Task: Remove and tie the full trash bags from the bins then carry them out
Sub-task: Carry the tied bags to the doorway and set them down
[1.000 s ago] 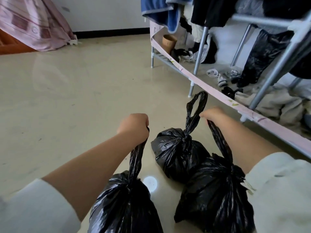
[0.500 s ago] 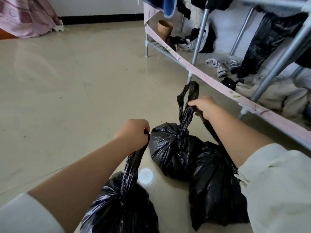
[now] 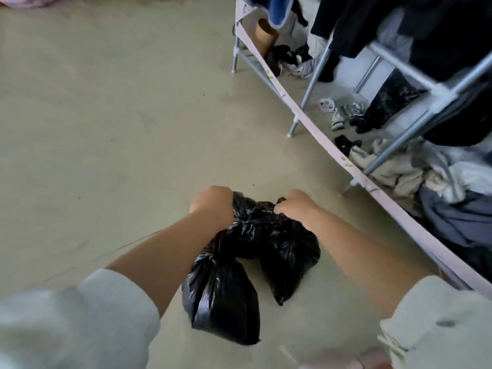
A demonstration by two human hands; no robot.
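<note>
Tied black trash bags hang bunched together above the beige floor between my forearms. My left hand (image 3: 213, 205) is closed on the neck of the near bag (image 3: 226, 299), which dangles below my wrist. My right hand (image 3: 294, 206) grips the twisted tops of the bags (image 3: 287, 251) on the right; these press against each other, so I cannot tell where one ends. Both fists nearly touch over the knots.
A metal clothes rack (image 3: 314, 75) with a pink fabric strip (image 3: 330, 150) runs along the right, hung with dark garments. Under it lie shoes (image 3: 338, 118), a brown tube (image 3: 266, 35) and piled clothes (image 3: 436, 177). Beige floor (image 3: 106, 129) stretches to the left and ahead.
Both hands have come together and risen. The bags that stood on the floor now hang lifted, bunched under my fists. My view has tilted further down.
</note>
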